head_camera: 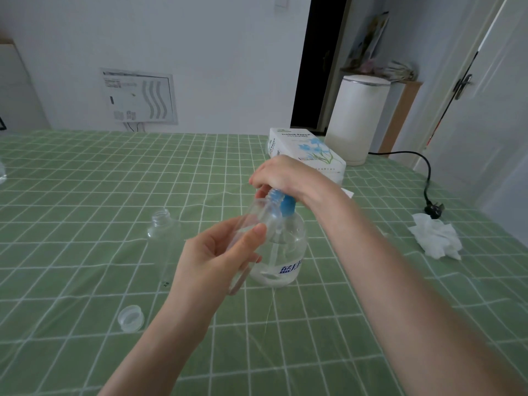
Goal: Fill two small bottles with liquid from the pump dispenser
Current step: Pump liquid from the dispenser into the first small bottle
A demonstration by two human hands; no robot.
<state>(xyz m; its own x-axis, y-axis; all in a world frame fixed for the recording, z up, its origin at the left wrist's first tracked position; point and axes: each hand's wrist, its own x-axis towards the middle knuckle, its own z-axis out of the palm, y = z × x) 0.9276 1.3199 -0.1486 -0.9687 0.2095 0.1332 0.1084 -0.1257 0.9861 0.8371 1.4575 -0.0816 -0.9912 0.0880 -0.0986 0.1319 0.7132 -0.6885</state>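
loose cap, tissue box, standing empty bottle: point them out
loose cap (pixel 131 318): head view, middle of its hollow
tissue box (pixel 314 148): head view, flower print on top
standing empty bottle (pixel 164 235): head view, clear body below neck

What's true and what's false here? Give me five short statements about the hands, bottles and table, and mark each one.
1. The right hand grips the blue top of the pump dispenser. True.
2. The left hand holds a small bottle up at the nozzle. True.
3. The second bottle lies on its side, capped. False: it stands upright with no cap.
4. The crumpled tissue sits left of the pump dispenser. False: it is on the right.
5. A loose cap lies on the tablecloth. True.
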